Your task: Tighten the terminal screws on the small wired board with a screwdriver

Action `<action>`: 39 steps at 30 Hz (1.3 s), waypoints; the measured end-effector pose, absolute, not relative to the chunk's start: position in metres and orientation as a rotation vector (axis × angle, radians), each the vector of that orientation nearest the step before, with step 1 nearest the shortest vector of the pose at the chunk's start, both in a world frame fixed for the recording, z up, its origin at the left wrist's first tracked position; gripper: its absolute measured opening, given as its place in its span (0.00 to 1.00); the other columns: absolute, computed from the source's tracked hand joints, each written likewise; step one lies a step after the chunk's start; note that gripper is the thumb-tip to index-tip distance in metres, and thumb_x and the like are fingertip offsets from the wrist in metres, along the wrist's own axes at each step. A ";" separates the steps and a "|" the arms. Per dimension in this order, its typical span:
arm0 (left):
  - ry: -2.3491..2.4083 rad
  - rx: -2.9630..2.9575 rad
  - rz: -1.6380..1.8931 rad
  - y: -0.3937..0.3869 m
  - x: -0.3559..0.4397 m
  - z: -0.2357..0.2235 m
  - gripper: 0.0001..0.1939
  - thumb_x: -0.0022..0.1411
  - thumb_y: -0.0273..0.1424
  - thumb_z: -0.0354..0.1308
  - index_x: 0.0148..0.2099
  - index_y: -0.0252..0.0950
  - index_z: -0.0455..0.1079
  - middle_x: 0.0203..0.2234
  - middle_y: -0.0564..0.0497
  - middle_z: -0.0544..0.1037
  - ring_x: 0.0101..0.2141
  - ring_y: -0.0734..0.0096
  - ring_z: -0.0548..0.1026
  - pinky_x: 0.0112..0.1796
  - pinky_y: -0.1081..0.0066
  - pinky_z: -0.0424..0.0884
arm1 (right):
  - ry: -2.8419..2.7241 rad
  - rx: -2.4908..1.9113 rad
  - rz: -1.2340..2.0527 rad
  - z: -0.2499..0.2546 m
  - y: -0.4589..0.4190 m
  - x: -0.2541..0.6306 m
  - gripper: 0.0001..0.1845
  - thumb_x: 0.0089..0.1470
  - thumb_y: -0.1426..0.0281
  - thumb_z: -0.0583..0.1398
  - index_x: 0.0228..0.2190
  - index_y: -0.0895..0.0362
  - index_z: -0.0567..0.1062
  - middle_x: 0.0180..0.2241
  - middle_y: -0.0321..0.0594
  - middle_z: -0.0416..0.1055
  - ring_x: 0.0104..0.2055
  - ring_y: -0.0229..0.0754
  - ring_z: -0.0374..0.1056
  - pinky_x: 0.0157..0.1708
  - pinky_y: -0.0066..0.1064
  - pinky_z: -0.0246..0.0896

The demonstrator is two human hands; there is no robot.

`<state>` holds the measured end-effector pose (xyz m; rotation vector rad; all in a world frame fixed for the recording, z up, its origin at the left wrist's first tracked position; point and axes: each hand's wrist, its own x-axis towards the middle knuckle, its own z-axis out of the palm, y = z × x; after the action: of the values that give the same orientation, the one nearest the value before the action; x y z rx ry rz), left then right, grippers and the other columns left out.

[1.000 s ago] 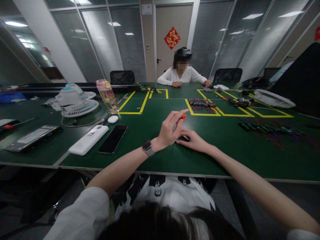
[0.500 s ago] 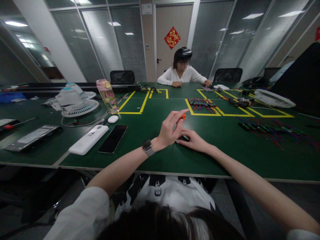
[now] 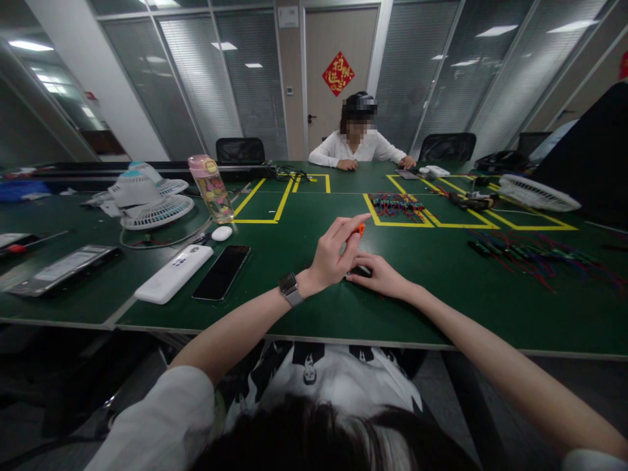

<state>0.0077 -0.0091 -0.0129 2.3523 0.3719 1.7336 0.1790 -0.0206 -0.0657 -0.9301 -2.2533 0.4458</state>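
Observation:
My left hand (image 3: 332,252), with a watch (image 3: 289,286) on its wrist, is raised just above the table. Its fingers are closed round a slim thing, of which only an orange end (image 3: 362,229) shows by the fingertips. Lower and to the right, my right hand (image 3: 380,276) rests low over the tabletop. A small dark object (image 3: 362,271) lies under its thumb and fingers, pressed to the table; its kind is hidden. The two hands are close together, and the left one partly covers the right fingertips.
On the green table (image 3: 304,314), left of me, lie a phone (image 3: 222,273), a white power bank (image 3: 174,275), a bottle (image 3: 212,190), white fans (image 3: 154,203) and a hard drive (image 3: 66,269). Wired circuit boards (image 3: 534,252) lie right. A person (image 3: 362,140) sits opposite.

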 end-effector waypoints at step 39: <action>0.346 2.332 1.755 -0.008 0.007 -0.013 0.17 0.68 0.28 0.44 0.56 0.35 0.64 0.40 0.46 0.73 0.37 0.74 0.71 0.40 0.71 0.70 | -2.248 -0.954 0.446 -0.063 -0.022 0.178 0.06 0.54 0.67 0.62 0.34 0.56 0.77 0.39 0.42 0.74 0.42 0.45 0.71 0.45 0.36 0.65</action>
<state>0.0075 -0.0076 -0.0127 2.3320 0.3461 1.7550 0.1780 -0.0223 -0.0632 -0.9537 -2.2480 0.4458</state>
